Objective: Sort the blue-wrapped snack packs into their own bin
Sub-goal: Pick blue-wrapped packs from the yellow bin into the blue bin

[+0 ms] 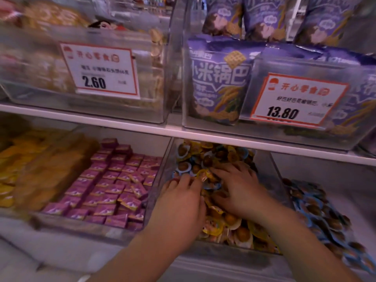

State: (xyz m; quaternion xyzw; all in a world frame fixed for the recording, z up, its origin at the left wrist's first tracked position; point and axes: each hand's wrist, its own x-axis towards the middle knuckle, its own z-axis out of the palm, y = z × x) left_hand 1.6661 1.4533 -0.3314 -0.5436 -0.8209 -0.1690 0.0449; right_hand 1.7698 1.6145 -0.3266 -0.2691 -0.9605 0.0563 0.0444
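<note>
Shop shelf, both hands spread on mixed packs

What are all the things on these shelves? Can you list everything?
purple bags: several, purple, upper right bin
price tags: two, white with red edge, on the upper bins, reading 2.60 and 13.80
tan snacks: blurred, count unclear, upper left bin
purple packs: many, purple-pink, lower bin left of middle
yellow packs: many, yellow, lower far left
mixed packs: many, yellow and blue, lower middle bin
blue-wrapped packs: many, blue, lower right bin
left hand: on the mixed packs
right hand: on the mixed packs
</note>
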